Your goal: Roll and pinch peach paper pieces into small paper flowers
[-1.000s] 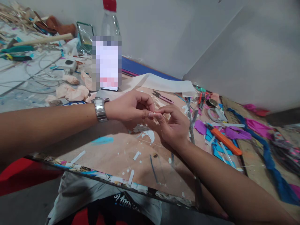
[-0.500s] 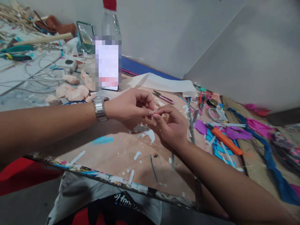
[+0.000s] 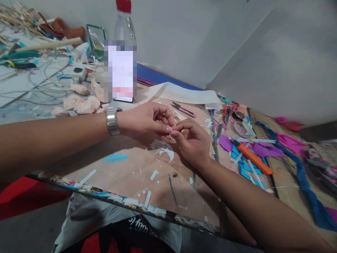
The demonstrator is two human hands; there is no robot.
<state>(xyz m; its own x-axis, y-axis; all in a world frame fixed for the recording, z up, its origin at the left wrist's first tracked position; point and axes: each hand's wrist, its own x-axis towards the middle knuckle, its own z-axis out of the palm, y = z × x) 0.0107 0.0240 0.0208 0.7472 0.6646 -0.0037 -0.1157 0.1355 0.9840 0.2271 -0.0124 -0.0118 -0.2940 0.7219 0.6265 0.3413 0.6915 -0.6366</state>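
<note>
Two hands, left hand [image 3: 143, 121] and right hand [image 3: 195, 142], pinch a tiny scrap [image 3: 172, 130] in clenched fingers, orange cutter [image 3: 251, 157] nearby.

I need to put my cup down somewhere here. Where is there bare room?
Barest: the brown board between the blue scrap and the near edge, with few white scraps. Crowded: right, around the orange cutter; far left, wires.
</note>
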